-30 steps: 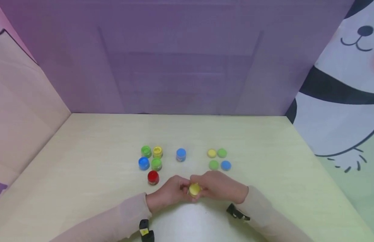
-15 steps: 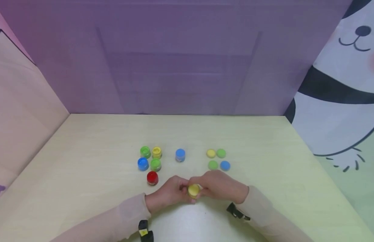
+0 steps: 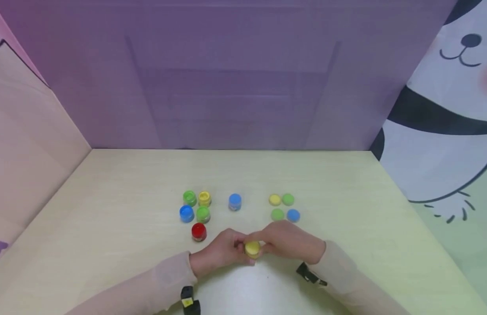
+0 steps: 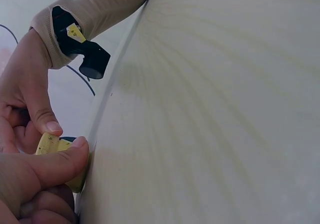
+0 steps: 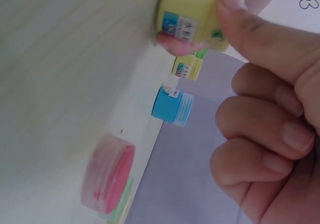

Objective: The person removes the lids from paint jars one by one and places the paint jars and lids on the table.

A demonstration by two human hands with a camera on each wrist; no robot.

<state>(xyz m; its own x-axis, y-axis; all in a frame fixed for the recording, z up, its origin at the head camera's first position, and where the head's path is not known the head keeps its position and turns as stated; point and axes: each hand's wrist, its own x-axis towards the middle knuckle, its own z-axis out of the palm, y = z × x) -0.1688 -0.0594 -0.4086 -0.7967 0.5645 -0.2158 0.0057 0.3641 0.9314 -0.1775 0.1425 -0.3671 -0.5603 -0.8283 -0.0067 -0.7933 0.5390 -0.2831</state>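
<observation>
A small yellow paint jar [image 3: 252, 249] with a printed label stands upright above the table, close to its near side, between both hands. My left hand [image 3: 224, 249] grips it from the left, the thumb along its side in the left wrist view. My right hand [image 3: 291, 240] pinches the jar's lid [image 5: 231, 9] from the right with thumb and index finger; its other fingers are curled in the right wrist view. The index finger reaches behind the lid. Much of the jar's body is hidden by the fingers in the head view.
To the left stand jars: green [image 3: 189, 198], yellow [image 3: 204, 198], blue [image 3: 186, 213], light green [image 3: 203, 214] and red [image 3: 199, 232]. Another blue jar [image 3: 234, 201] stands mid-table. Flat yellow, green and blue [image 3: 293, 215] discs lie right. A pink-and-clear round piece [image 5: 107, 174] shows in the right wrist view.
My right hand has shifted slightly and its index finger has moved left behind the yellow lid. The left hand keeps its hold; the other jars have not moved.
</observation>
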